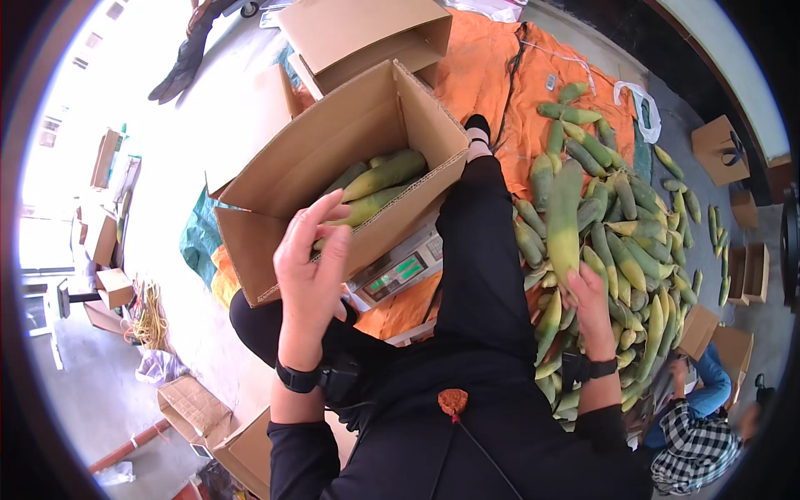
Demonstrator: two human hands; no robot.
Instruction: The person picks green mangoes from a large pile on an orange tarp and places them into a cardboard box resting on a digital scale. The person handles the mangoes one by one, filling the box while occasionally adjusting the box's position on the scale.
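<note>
My right hand [586,294] grips the pale lower end of a long green radish [564,209], which it holds up over a large heap of similar radishes [644,250]. At the near edge of a cardboard box [369,247], my left hand [310,262] is raised with fingers apart and nothing in it. Several green radishes [387,178] lie inside the box, partly hidden by its near wall and my fingers. Under the box is a digital scale [400,275] with a lit green display.
Another open cardboard box [369,37] stands behind. An orange tarp [481,81] covers the floor below the heap. A person in a checked shirt [700,444] sits at lower right beside cartons. Someone's dark-clad leg [194,56] shows at upper left. Coiled yellow rope [150,319] lies at left.
</note>
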